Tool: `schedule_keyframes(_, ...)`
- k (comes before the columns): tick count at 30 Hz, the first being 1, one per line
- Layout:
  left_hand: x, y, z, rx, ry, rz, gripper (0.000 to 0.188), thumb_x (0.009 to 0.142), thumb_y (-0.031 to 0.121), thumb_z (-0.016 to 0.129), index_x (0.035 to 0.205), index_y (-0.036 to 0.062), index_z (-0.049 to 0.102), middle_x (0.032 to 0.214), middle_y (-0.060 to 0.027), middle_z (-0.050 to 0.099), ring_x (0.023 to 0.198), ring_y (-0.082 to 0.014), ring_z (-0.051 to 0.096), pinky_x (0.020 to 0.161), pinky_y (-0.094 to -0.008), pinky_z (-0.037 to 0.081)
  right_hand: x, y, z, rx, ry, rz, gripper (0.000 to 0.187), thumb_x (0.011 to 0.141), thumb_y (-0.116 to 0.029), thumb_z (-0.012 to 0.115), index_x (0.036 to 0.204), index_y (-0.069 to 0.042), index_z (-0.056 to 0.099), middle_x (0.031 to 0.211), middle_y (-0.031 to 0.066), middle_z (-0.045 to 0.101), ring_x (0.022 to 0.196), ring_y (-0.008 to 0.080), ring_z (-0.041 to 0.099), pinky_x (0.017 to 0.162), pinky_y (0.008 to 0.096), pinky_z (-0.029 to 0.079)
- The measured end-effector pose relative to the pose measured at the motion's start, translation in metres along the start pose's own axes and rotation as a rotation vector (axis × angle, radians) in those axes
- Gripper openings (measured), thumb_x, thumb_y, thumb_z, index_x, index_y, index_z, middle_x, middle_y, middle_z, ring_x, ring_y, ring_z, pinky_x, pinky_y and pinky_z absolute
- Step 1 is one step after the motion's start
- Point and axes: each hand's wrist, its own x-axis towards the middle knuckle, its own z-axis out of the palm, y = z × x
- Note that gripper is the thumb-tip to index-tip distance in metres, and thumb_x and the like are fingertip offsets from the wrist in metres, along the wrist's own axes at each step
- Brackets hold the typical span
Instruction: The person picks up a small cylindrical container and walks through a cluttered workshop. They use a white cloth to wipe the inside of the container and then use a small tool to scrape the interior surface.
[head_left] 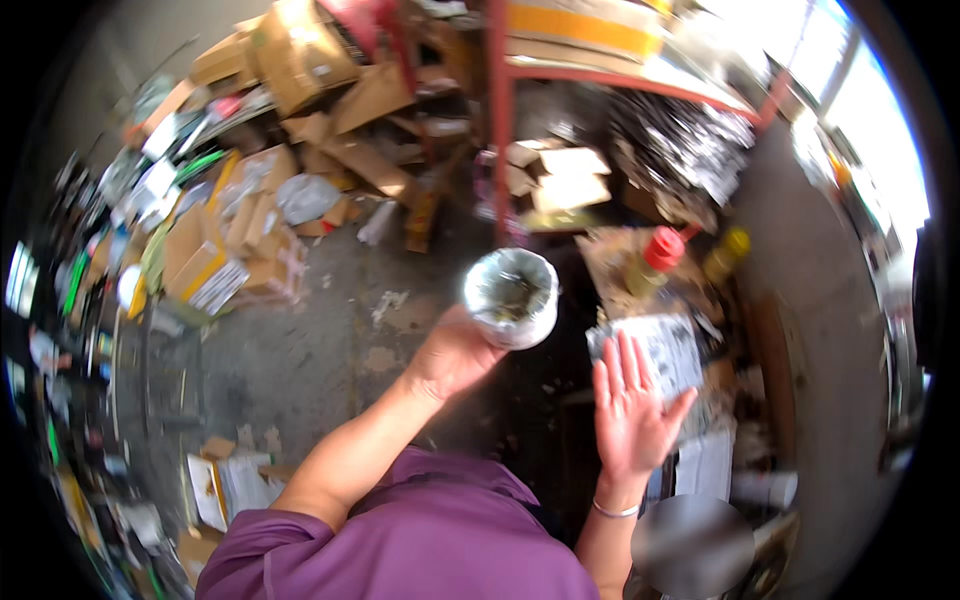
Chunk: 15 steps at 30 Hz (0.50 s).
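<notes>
My left hand [455, 352] is wrapped round a whitish, round container [512, 338] with a shiny, crinkled rim. I look down into its mouth, where something dark and greenish shows; I cannot make out what it is. The container is in mid-air above the dark floor. My right hand [632, 425], a band on its wrist, is raised palm up with the fingers stretched out and the thumb apart, and holds nothing. Just beyond its fingertips, partly behind them, lies a grey-and-white printed sheet or packet [670, 345] on a cluttered bench.
A red-capped bottle [655, 258] and a yellow-topped one [727, 253] stand on the bench. A red-framed rack [503, 120] rises ahead, black plastic [690, 145] under its shelf. Cardboard boxes [265, 235] and scraps heap up at left. A grey round disc [692, 548] is near my right forearm.
</notes>
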Motion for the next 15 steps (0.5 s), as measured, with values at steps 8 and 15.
schedule_keyframes(8, -0.151, 0.142, -0.088, -0.013, -0.029, 0.462, 0.053, 0.087, 0.011, 0.066, 0.133, -0.0007, 0.044, 0.132, -0.0135, 0.052, 0.123, -0.0238, 0.050, 0.108, -0.0399, 0.038, 0.052, 0.138, 0.009, -0.288, -0.156, 0.345, 0.080, 0.096, -0.049, 0.044, 0.145, 0.007, 0.013, 0.153, 0.0189, 0.020, 0.142, 0.0296, 0.022, 0.116, 0.0424, 0.021)
schedule_keyframes(15, -0.332, 0.214, -0.114, -0.043, 0.246, 0.969, 0.053, 0.085, 0.014, 0.067, 0.132, 0.0047, 0.045, 0.132, -0.0098, 0.052, 0.123, -0.0228, 0.048, 0.108, -0.0419, 0.035, 0.126, 0.332, -0.022, -0.300, -0.226, 0.870, 0.067, 0.096, -0.049, 0.045, 0.135, 0.005, 0.041, 0.136, 0.0226, 0.048, 0.128, 0.0333, 0.045, 0.106, 0.0468, 0.039)
